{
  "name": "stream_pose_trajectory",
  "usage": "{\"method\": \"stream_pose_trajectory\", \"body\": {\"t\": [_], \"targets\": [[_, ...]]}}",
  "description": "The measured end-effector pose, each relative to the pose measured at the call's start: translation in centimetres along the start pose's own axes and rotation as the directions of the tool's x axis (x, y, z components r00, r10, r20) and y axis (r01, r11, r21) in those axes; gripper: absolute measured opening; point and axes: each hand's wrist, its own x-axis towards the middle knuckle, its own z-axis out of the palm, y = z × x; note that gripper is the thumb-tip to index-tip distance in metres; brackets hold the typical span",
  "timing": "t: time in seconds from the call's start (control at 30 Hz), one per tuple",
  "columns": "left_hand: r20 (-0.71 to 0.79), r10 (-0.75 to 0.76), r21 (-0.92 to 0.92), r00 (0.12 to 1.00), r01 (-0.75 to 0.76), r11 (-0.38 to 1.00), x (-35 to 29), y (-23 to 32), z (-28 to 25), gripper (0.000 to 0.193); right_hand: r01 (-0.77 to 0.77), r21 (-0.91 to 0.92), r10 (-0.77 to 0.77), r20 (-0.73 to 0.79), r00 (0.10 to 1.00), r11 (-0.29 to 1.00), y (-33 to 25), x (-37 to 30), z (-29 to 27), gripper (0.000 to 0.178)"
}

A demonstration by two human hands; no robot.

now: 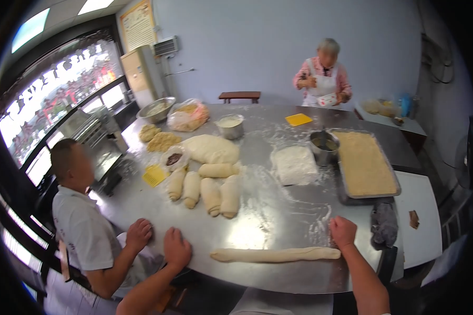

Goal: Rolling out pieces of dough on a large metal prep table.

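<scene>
A long rope of dough (276, 255) lies along the near edge of the steel table. Beside its right end my right hand (343, 231) is closed in a fist above floury streaks; whatever it may hold is hidden. My left hand (177, 248) rests on the table's edge, left of the rope and apart from it, fingers loosely bent and holding nothing visible. Several thick dough rolls (211, 196) lie beyond, in front of a large flattened dough mass (211, 149). At the middle right sits a white floury slab (295, 165) with loose flour around it.
A co-worker (79, 220) sits at my left, one hand (140, 234) on the table. Another person (325, 79) stands at the far side holding a container. A tray of yellowish crumbly filling (367, 165), a metal pot (324, 147) and a dark cloth (384, 224) are at the right.
</scene>
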Motion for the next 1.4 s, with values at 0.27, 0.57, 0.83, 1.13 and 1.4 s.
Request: {"method": "stream_pose_trajectory", "body": {"t": [0.27,0.57,0.83,1.13,1.4], "targets": [[0.006,-0.016,-0.014,1.000,0.016,1.000,0.4,0.4,0.1,0.049,0.029,-0.010,-0.029,0.012,1.000,1.000,0.6,0.1,0.0,0.031],[0.076,-0.084,-0.011,0.994,0.085,0.996,0.2,0.1,-0.2,0.049,-0.006,-0.006,0.006,0.052,0.999,1.000,0.1,-0.1,-0.2,0.034],[0.040,-0.088,-0.010,0.995,0.088,0.996,0.2,0.8,-0.1,0.047,0.011,0.012,-0.012,0.021,1.000,1.000,0.6,0.0,0.0,0.038],[0.061,-0.065,-0.055,0.996,0.068,0.996,0.2,0.1,-0.4,0.046,0.017,0.006,-0.017,0.011,1.000,1.000,-0.7,0.0,-0.6,0.032],[0.081,-0.067,-0.052,0.994,0.072,0.996,0.3,0.2,-0.1,0.046,-0.028,0.063,0.028,-0.009,1.000,0.998,-0.6,-0.3,-1.2,0.027]]}}
